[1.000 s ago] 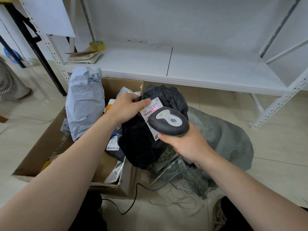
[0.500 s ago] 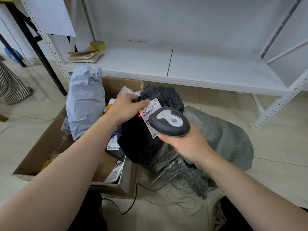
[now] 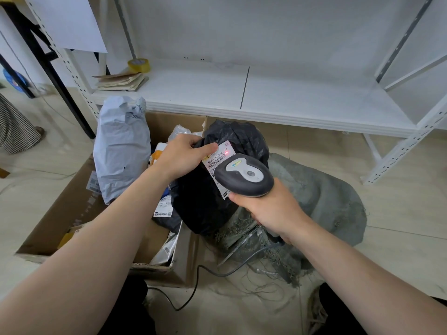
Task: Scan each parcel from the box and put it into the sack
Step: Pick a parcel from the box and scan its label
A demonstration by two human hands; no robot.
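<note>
My left hand (image 3: 182, 158) grips a black plastic parcel (image 3: 205, 201) by its top, holding it up between the box and the sack. A white shipping label (image 3: 219, 155) faces me, with a red scan dot on it. My right hand (image 3: 271, 209) grips a grey barcode scanner (image 3: 244, 175), its head just below and right of the label. The cardboard box (image 3: 60, 213) lies at the left and holds several parcels, among them a tall pale grey mailer (image 3: 121, 148). The grey woven sack (image 3: 321, 201) lies on the floor behind and right of the scanner.
The scanner's black cable (image 3: 193, 286) runs across the tiled floor toward me. A white metal shelf (image 3: 278, 97) spans the back, carrying a yellow tape roll (image 3: 138, 65) and a stack of brown envelopes (image 3: 121, 81). A black table leg (image 3: 48, 66) stands at the left.
The red scan dot has shifted along the label, from its left edge to its upper right. Both hands and the parcel stay nearly in place.
</note>
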